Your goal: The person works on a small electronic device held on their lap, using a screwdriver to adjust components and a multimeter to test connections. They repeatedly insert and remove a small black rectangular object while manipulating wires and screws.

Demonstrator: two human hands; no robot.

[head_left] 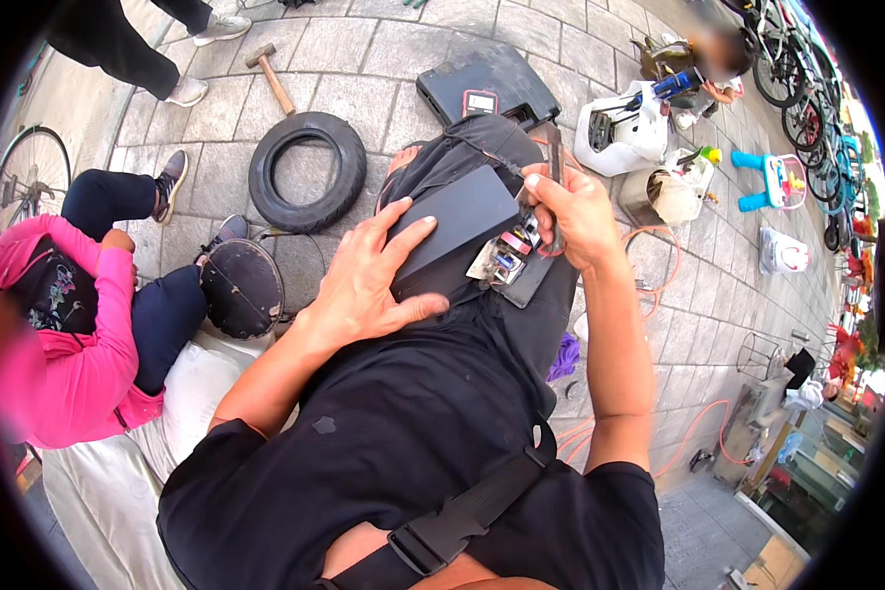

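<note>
A black rectangular casing (459,220) lies across my lap. At its open right end an exposed circuit board (504,262) with small parts shows. My left hand (369,265) rests on the casing with its fingers spread and thumb apart. Beside the circuit board, my right hand (572,211) is closed around a long dark metal hand tool (556,157), which stands up past my fingers. My fingers hide part of the tool, so its exact kind is unclear. Red wire runs by the right hand.
A black tool case (489,87) bearing a red-rimmed meter (480,104) lies ahead. Left of it are a tyre (307,172) and a hammer (270,79). White containers (621,128) stand right, near an orange hose (674,246). A person in pink (98,324) sits close on my left.
</note>
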